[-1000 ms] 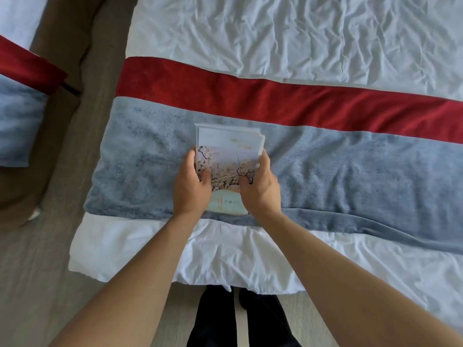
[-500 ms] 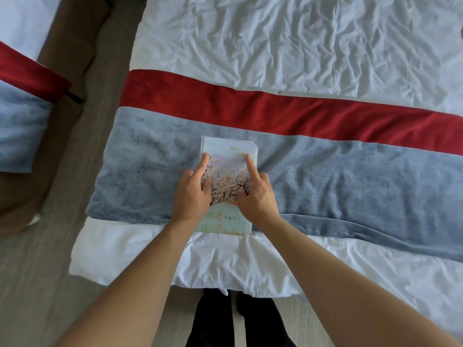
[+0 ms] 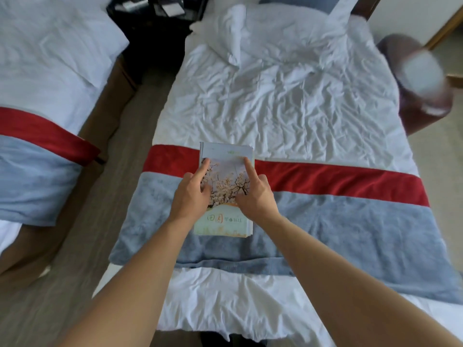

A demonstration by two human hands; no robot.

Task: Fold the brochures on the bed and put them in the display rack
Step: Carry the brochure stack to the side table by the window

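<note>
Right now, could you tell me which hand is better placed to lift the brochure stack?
Neither clearly, perhaps the right hand: its side of the brochure stack shows loose page edges. The left hand presses symmetrically.

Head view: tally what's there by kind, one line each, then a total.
Beds: 2 (near bed, second bed)
Brochure stacks: 1 (brochure stack)
Hands: 2 (left hand, right hand)
Pillows: 1 (pillow)
Total: 6

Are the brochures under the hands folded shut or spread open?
Folded shut. The brochures lie as a narrow stack, cover up, layered edges showing. The left hand and right hand press on top.
</note>
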